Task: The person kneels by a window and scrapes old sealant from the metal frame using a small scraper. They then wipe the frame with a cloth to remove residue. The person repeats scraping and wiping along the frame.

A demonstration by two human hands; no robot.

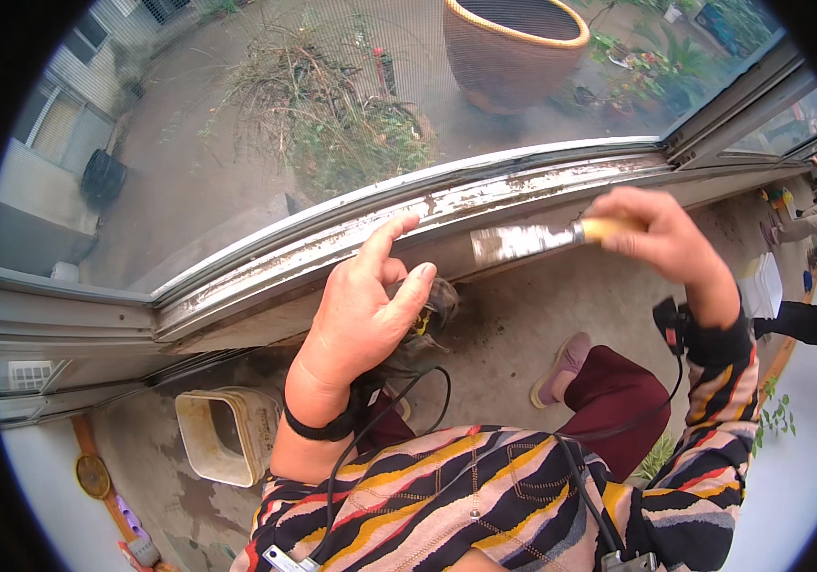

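Note:
A putty knife (515,243) with a yellow handle and a wide metal blade is gripped in my right hand (655,232), its blade pointing left, in front of the window sill; the blade is blurred. My left hand (365,314) holds nothing, its forefinger and thumb apart, the fingertip at or just over the window sill track (465,196). White paint on that track is patchy and flaking, with dark dirt along it. Behind the track stands a window with a mesh screen (351,107). A crumpled cloth or bag (440,304) is partly hidden behind my left hand.
A dirty square plastic bucket (261,436) stands on the concrete floor at lower left. Black cables run from both wrists over my striped shirt. Other people are partly visible at the far right, near white plastic containers (766,286). Outside are a large pot (512,64) and plants.

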